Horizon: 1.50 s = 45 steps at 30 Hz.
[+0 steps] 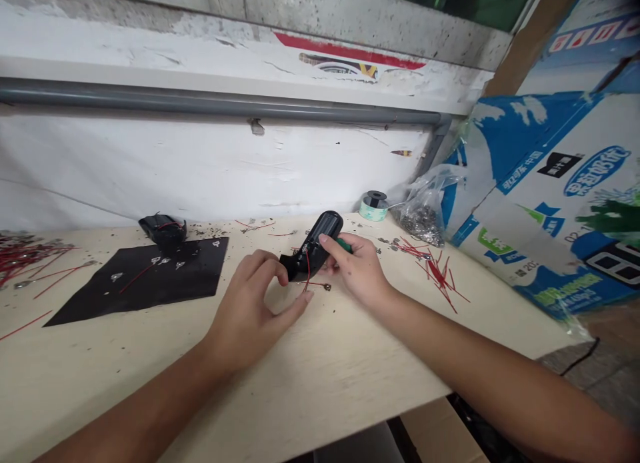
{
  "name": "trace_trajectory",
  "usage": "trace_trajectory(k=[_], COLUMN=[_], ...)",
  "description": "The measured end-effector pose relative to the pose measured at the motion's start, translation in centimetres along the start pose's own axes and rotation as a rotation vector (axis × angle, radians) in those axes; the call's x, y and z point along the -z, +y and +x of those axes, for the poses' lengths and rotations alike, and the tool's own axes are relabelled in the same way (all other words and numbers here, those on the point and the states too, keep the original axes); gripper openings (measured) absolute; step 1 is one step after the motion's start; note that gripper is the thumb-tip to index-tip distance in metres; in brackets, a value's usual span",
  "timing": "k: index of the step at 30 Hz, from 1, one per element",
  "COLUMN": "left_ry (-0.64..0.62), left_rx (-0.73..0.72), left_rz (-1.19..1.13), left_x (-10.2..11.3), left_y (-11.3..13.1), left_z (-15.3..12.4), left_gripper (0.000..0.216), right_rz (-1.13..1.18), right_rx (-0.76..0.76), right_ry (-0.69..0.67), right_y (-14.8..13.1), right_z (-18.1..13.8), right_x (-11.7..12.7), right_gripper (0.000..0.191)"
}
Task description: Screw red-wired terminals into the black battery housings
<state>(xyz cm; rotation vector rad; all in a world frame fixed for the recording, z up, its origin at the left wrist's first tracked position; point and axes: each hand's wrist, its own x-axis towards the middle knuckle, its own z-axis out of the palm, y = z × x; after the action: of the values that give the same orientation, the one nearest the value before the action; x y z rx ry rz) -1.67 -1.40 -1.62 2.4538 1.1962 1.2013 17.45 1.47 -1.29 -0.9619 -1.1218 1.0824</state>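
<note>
My right hand [363,266] is closed around a black plastic housing [320,240], its thumb lying over the upper face. A bit of green [345,245], perhaps a tool handle, shows behind that thumb. The housing is tilted, with its wide rounded end up and away from me. From its inside a red wire [309,270] hangs down, and a small metal terminal [327,287] on red wire lies just below. My left hand [253,306] has thumb and fingers apart. Its index finger is at the housing's lower end, and its thumb tip is near the wire.
A black sheet [185,283] with several metal tabs lies at left, another black plastic part [163,228] behind it. Red wires [25,256] are heaped far left; more red wires [437,273] lie right. A wire spool [374,205] and plastic bag [425,210] stand near a blue-white carton [545,203].
</note>
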Motion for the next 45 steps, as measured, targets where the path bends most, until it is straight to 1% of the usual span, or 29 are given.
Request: trace_trajectory(k=[4, 7, 9, 12, 15, 17, 19, 21, 22, 24, 26, 27, 29, 32, 34, 37, 41, 45], left_ry=[-0.043, -0.030, 0.012, 0.097, 0.123, 0.084, 0.000, -0.081, -0.101, -0.074, 0.005, 0.045, 0.091, 0.076, 0.067, 0.097, 0.155, 0.126], left_rx=[-0.096, -0.117, -0.086, 0.046, 0.248, 0.381, 0.457, 0.488, 0.498, 0.508, 0.480, 0.440, 0.302, 0.058, -0.031, -0.067, -0.101, -0.128], left_rz=[0.206, 0.207, 0.161, 0.130, 0.196, 0.264, 0.320, 0.336, 0.324, 0.279, 0.236, 0.225, 0.218, 0.231, 0.234, 0.214, 0.212, 0.181], left_x=[-0.5, -0.4, -0.2, 0.3, 0.5, 0.4, 0.0, -0.4, -0.4, -0.2, 0.2, 0.5, 0.8, 0.6, 0.2, 0.0, 0.2, 0.3], left_y=[-0.5, -0.6, -0.3, -0.1, -1.0, -2.1, -3.1, -3.8, -3.9, -3.6, -2.8, -2.3, -1.5, -0.8, -0.7, -0.8, -0.9, -0.9], left_z=[0.0, 0.0, 0.0, 0.3, 0.8, 1.0, 1.1, 1.0, 1.0, 1.0, 1.1, 1.1, 1.0, 0.6, 0.4, 0.3, 0.4, 0.4], left_gripper=[0.010, 0.009, 0.008, 0.013, 0.019, 0.024, 0.028, 0.026, 0.023, 0.023, 0.027, 0.027, 0.026, 0.024, 0.022, 0.017, 0.013, 0.016], right_rz=[0.069, 0.077, 0.069, 0.064, 0.113, 0.181, 0.236, 0.249, 0.239, 0.188, 0.106, 0.064, 0.005, -0.019, -0.023, -0.012, 0.040, 0.106], right_rx=[-0.015, -0.013, -0.005, -0.015, -0.035, -0.056, -0.088, -0.121, -0.131, -0.127, -0.105, -0.098, -0.090, -0.084, -0.083, -0.093, -0.124, -0.187], right_ry=[0.059, 0.062, 0.072, 0.069, 0.026, -0.006, -0.031, -0.048, -0.058, -0.087, -0.111, -0.118, -0.131, -0.185, -0.222, -0.262, -0.324, -0.338], right_y=[0.4, 0.4, 0.4, 0.5, 0.6, 0.6, 0.6, 0.6, 0.6, 0.7, 0.8, 0.8, 0.7, 0.5, 0.4, 0.4, 0.8, 1.3], right_z=[0.5, 0.6, 0.6, 0.8, 1.0, 1.0, 1.1, 1.2, 1.2, 1.1, 0.9, 0.7, 0.3, -0.4, -0.7, -0.8, -0.8, -0.8], right_x=[0.2, 0.1, 0.1, 0.4, 0.8, 1.1, 1.3, 1.4, 1.4, 1.3, 1.0, 0.8, 0.3, -0.3, -0.5, -0.4, -0.3, -0.3], right_gripper=[0.043, 0.043, 0.042, 0.039, 0.037, 0.033, 0.030, 0.029, 0.029, 0.032, 0.036, 0.037, 0.040, 0.040, 0.038, 0.036, 0.034, 0.032])
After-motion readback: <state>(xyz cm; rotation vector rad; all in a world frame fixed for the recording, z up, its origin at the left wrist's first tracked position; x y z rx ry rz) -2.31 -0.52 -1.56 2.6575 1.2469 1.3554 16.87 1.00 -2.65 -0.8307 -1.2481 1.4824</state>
